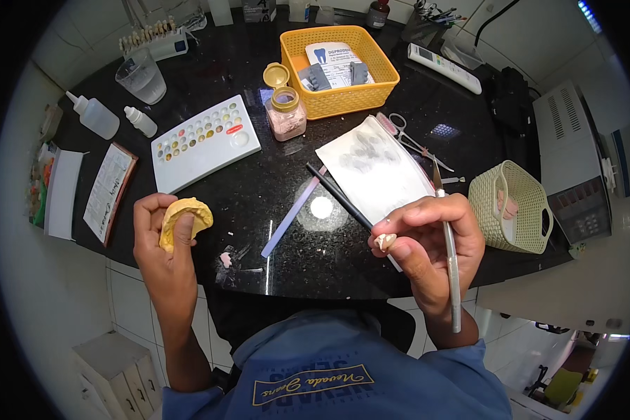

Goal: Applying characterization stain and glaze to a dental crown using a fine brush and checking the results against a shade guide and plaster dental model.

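A yellow plaster dental cast sits in my left hand, its thumb pressed across the cast. My right hand pinches a small tooth-coloured piece between thumb and forefinger. A metal-handled knife is also in that hand, lying past the fingers with its blade pointing away from me. Just beyond the pinched piece, a black stick-like tool rests partly on a white cloth or paper pad with grey smudges. Pink crumbs lie on the table between my hands.
On the black table lie a lavender strip, scissors and a white palette with coloured wells. An open jar of pink powder stands by a yellow basket. At right is a pale green basket; left, plastic bottles.
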Motion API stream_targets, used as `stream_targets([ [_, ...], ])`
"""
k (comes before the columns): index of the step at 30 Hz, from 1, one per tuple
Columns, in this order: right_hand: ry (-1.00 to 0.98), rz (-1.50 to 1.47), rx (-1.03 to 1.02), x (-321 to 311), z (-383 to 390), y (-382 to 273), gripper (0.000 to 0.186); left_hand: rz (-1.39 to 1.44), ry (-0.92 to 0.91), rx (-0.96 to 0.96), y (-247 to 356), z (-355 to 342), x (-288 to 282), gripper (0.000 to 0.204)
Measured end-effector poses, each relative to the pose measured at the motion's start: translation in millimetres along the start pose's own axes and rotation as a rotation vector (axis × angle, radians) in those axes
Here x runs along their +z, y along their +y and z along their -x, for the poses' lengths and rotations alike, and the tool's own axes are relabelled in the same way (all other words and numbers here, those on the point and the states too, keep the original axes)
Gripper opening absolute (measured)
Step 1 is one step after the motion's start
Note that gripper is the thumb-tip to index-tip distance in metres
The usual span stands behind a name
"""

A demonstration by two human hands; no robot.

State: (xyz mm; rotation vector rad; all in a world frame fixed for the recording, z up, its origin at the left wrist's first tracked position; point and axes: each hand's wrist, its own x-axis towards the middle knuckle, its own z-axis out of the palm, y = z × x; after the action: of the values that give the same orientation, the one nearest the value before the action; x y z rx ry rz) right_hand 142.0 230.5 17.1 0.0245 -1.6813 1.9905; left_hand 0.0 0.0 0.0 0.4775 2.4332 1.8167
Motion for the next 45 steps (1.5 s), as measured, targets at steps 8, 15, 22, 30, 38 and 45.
stream_targets([
  [8,0.027,0.05,-0.103,5.8,-3.5,6.7,0.025,-0.437,0.081,0.202,-7.4,-7.6,-4.3,0.014],
  [15,0.064,-0.124,0.058,12.0,-5.5,9.7,0.024,-0.515,0.101,0.127,-13.0,-9.2,-3.8,0.019],
  [22,0.048,-0.368,0.208,10.7,-8.0,17.2,0.019,-0.38,0.252,0.035,-15.9,-10.1,-1.2,0.013],
  [30,0.053,-0.464,0.267,13.3,-7.4,20.9,0.014,-0.511,0.271,0.085,-15.1,-10.6,-0.9,0.011],
  [38,0.037,-0.441,0.289,15.6,-7.5,17.9,0.014,-0.471,0.499,0.393,-9.9,-4.3,8.6,0.021],
  [45,0.074,-0.572,0.363,21.9,-3.8,22.2,0.015,0.017,-0.035,0.628,17.8,32.8,64.3,0.061],
])
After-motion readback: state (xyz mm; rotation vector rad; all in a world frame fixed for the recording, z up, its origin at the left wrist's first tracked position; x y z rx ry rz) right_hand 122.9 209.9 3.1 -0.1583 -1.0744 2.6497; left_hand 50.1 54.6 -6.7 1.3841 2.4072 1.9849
